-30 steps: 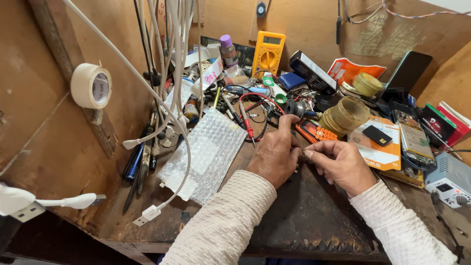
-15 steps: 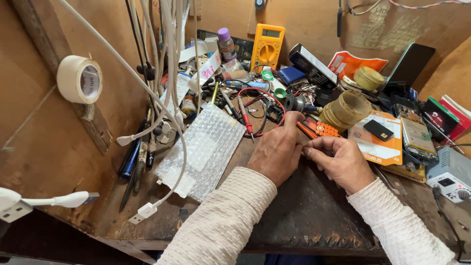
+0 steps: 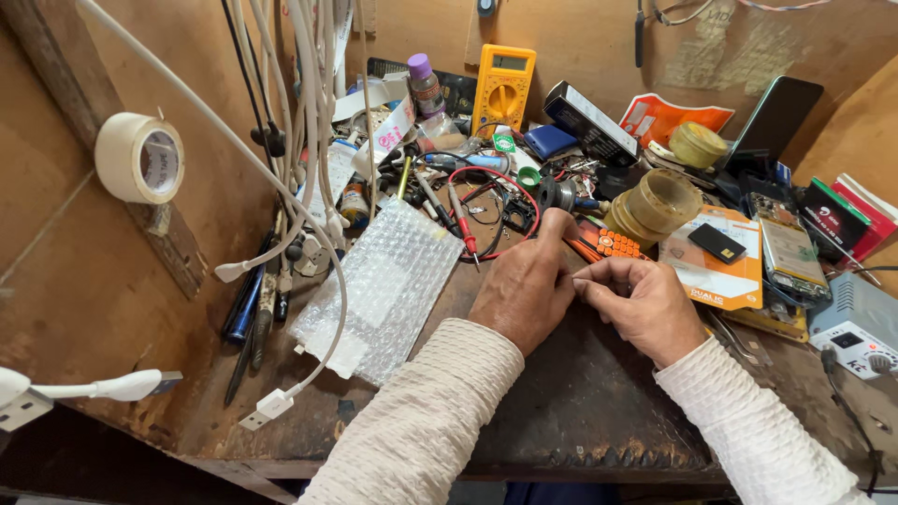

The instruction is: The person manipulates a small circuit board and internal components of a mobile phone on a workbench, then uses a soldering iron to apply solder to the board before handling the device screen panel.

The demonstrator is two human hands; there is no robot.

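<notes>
Both hands on the little orange keypad phone

Your left hand (image 3: 526, 285) and right hand (image 3: 640, 304) pinch the orange phone (image 3: 608, 245) at your fingertips, bubble wrap (image 3: 393, 285) left of them.

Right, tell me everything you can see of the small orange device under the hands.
The small orange keypad device lies flat on the dark worn workbench, tilted diagonally. It looks plastic, with rows of little pale buttons set in an orange face and a dark edge. Only its upper right part shows; the left hand covers the rest, and the right hand has its fingers at its lower edge. Beside it stands a tan tape roll.
</notes>
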